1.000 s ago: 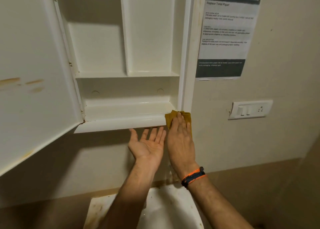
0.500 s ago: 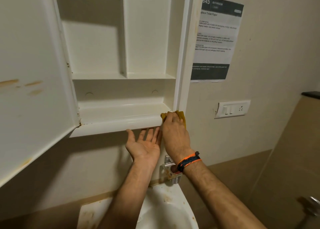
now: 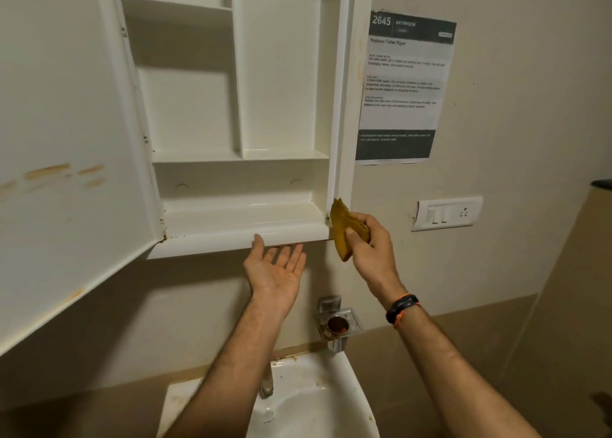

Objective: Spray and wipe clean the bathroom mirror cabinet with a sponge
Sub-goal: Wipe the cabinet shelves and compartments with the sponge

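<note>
Swinging wide at the left, the door (image 3: 66, 159) shows brown smears on its inner face. The cabinet (image 3: 238, 219) stands open beside it. Under its bottom ledge the left hand (image 3: 276, 270) lies palm up, fingers straight and spread. Right of the cabinet's lower corner, the right hand (image 3: 372, 248) pinches the folded yellow sponge (image 3: 341, 228). A notice (image 3: 404, 86) and switch (image 3: 445, 214) hang on the wall.

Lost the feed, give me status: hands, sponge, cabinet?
Right hand grips sponge at cabinet's lower right corner. Left hand open, palm up under ledge. Door open; nothing blocking.
</note>
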Action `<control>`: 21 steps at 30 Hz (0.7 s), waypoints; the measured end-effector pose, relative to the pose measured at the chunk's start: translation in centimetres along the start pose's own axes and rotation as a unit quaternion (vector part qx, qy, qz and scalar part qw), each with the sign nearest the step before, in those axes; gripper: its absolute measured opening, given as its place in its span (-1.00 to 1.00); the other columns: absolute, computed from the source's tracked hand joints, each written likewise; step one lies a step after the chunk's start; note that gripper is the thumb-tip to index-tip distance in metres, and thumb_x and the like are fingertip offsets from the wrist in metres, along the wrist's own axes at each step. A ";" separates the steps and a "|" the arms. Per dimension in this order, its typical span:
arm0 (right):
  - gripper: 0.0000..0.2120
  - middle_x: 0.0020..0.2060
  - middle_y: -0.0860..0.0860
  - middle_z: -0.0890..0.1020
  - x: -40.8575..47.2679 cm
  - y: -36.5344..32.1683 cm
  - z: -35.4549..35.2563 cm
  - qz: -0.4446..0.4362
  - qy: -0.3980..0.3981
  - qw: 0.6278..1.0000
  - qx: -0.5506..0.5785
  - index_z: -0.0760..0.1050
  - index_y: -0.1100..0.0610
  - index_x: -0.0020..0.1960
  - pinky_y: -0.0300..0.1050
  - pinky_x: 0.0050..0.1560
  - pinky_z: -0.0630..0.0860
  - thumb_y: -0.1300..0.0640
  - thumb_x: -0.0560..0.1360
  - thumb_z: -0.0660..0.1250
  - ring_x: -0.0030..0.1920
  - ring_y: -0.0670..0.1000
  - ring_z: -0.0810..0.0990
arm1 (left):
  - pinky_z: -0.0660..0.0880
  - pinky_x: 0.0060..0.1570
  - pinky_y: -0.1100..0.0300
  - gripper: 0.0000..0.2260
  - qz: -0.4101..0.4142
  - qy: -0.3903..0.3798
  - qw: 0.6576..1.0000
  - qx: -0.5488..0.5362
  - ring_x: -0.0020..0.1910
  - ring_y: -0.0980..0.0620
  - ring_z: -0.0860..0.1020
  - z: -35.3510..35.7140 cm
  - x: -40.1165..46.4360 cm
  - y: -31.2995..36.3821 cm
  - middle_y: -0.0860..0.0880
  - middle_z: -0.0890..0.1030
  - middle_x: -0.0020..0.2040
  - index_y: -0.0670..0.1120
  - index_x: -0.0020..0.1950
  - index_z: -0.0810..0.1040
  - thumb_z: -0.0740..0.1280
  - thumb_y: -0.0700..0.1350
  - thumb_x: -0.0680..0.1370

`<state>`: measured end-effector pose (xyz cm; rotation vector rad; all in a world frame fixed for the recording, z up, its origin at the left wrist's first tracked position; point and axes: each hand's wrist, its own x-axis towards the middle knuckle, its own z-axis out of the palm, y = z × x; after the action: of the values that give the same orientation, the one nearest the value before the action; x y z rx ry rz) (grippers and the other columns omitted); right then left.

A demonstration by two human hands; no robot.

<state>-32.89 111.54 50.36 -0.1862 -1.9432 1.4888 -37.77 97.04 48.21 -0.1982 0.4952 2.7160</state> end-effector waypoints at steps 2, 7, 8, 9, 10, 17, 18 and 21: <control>-0.75 0.12 0.06 0.63 0.5 0.1 -0.5 0.059 0.009 0.993 0.107 0.48 0.11 0.25 0.10 0.27 0.52 0.30 0.61 0.22 0.16 0.08 0.61 | 0.25 0.47 -0.10 -0.39 0.012 0.006 1.000 0.025 0.39 -0.25 0.42 0.3 -0.3 -0.2 -0.25 0.31 0.50 -0.18 0.55 0.18 0.29 0.03 0.60; -0.71 0.09 0.12 0.64 1.4 -0.1 -2.3 0.186 -0.011 0.928 0.323 0.46 0.24 0.30 -0.02 0.06 0.61 0.37 0.61 0.18 0.08 0.10 0.63 | 0.31 0.43 -0.07 -0.55 0.031 0.034 0.992 0.122 0.35 -0.21 0.46 1.6 -1.7 -1.0 -0.24 0.41 0.43 -0.19 0.43 0.33 0.30 -0.05 0.60; -0.72 0.06 0.11 0.64 1.5 -0.1 -2.7 0.200 -0.022 0.918 0.343 0.46 0.22 0.29 -0.03 0.02 0.62 0.37 0.61 0.19 0.06 0.09 0.64 | 0.33 0.42 -0.06 -0.64 0.028 0.041 0.987 0.149 0.34 -0.20 0.47 1.8 -2.0 -1.2 -0.24 0.43 0.41 -0.20 0.33 0.40 0.30 -0.07 0.60; -0.72 0.03 0.10 0.65 1.8 -0.2 -3.2 0.207 -0.034 0.909 0.359 0.47 0.21 0.28 -0.02 0.03 0.61 0.38 0.61 0.19 0.06 0.10 0.64 | 0.34 0.41 -0.06 -0.73 0.028 0.050 0.982 0.181 0.33 -0.20 0.48 2.2 -2.3 -1.4 -0.24 0.45 0.39 -0.20 0.23 0.45 0.29 -0.08 0.60; -0.71 0.03 0.10 0.65 2.1 -0.3 -3.5 0.212 -0.041 0.903 0.372 0.47 0.22 0.29 0.02 0.10 0.60 0.38 0.60 0.21 0.08 0.11 0.64 | 0.36 0.40 -0.06 -0.78 0.026 0.061 0.975 0.214 0.32 -0.19 0.49 2.5 -2.5 -1.6 -0.24 0.47 0.37 -0.20 0.17 0.46 0.29 -0.11 0.60; -0.67 0.02 0.04 0.65 4.1 -2.9 -6.0 0.132 -0.087 0.934 0.320 0.52 0.14 0.23 -0.05 0.13 0.58 0.39 0.51 0.36 0.07 0.06 0.64 | 0.55 0.17 -0.02 -0.86 0.122 0.109 0.909 0.383 0.08 -0.11 0.63 7.1 -4.2 -1.5 -0.16 0.64 0.09 -0.19 0.10 0.57 0.31 -0.22 0.56; -0.71 -0.01 -0.02 0.65 4.3 -3.5 -6.1 0.107 -0.087 0.944 0.300 0.54 0.06 0.13 -0.09 0.09 0.59 0.37 0.51 0.37 0.03 0.00 0.64 | 0.57 0.15 -0.01 -0.86 0.160 0.101 0.898 0.397 0.07 -0.10 0.64 8.0 -4.4 -1.3 -0.15 0.65 0.09 -0.19 0.10 0.58 0.34 -0.23 0.54; -0.68 -0.01 -0.08 0.66 5.6 -5.9 -6.3 0.035 -0.071 0.961 0.266 0.55 -0.10 -0.01 -0.13 0.10 0.59 0.34 0.52 0.38 0.04 -0.05 0.64 | 0.54 0.21 0.03 -0.71 0.271 0.069 0.834 0.476 0.12 -0.04 0.62 11.1 -5.1 -0.3 -0.09 0.64 0.10 -0.18 0.24 0.56 0.39 -0.22 0.52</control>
<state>-31.80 117.35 58.76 0.0960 -1.5785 2.0580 -33.77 99.65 59.45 0.0353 2.1184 2.5445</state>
